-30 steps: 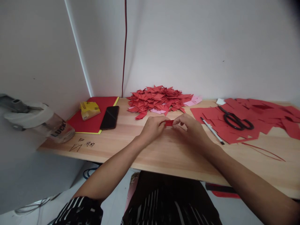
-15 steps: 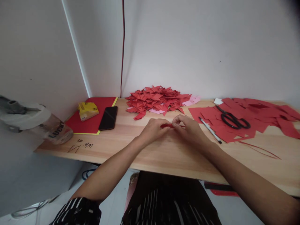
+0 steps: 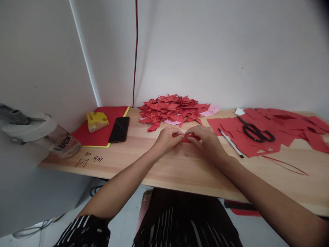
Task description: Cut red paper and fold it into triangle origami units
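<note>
Both hands meet over the middle of the wooden table [image 3: 180,171]. My left hand [image 3: 167,139] and my right hand [image 3: 205,142] pinch a small folded red paper piece [image 3: 187,137] between their fingertips, pressing it low against the table top. Most of the piece is hidden under the fingers. Just beyond the hands lies a heap of folded red paper shapes [image 3: 174,109] with a few pink ones [image 3: 212,110] at its right edge.
Red paper sheets and offcuts [image 3: 282,132] cover the right side, with black scissors [image 3: 254,131] and a pen [image 3: 231,143] on them. At left lie a black phone [image 3: 119,129], a yellow packet [image 3: 97,120] on red card [image 3: 102,132], and a clear bottle [image 3: 59,142] on its side.
The hands lowered the red piece from just above the table down onto it, and the fingers closed over it, flattening it. The view shifted slightly.
</note>
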A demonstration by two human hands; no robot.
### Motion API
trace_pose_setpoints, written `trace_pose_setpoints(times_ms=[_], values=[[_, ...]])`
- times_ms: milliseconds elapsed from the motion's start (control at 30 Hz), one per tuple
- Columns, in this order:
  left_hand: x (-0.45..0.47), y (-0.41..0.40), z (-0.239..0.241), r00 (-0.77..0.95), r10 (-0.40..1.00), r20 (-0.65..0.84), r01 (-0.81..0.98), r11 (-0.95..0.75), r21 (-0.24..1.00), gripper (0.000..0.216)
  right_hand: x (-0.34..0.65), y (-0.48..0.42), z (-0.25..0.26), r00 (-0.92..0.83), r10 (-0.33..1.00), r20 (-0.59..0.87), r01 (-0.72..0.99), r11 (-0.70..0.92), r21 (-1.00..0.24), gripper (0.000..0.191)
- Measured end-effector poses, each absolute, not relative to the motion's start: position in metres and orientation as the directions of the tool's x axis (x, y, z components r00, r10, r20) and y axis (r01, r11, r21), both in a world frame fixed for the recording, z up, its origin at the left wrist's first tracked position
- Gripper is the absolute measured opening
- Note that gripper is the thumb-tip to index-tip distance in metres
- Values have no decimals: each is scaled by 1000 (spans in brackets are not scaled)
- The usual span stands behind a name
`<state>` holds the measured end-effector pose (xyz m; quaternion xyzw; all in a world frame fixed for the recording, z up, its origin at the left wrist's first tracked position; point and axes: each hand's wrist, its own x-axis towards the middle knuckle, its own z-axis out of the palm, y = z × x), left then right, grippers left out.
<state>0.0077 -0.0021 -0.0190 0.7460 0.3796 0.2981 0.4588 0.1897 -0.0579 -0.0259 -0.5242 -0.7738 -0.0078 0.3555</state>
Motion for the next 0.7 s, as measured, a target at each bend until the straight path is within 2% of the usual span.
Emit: trace_pose_setpoints(times_ms=[333, 500, 700], values=[[10, -4, -20, 489, 867, 101, 185, -216, 959, 12, 189, -59, -23, -186, 842, 506, 824, 415, -387, 14], [11, -7, -19, 479, 862, 166, 177, -280, 943, 9, 189, -60, -21, -121, 873, 473, 795, 371, -480, 15], [10, -8, -13, 502, 816, 287, 247, -452, 857, 4, 190, -59, -22, -89, 887, 454, 793, 339, -506, 19]])
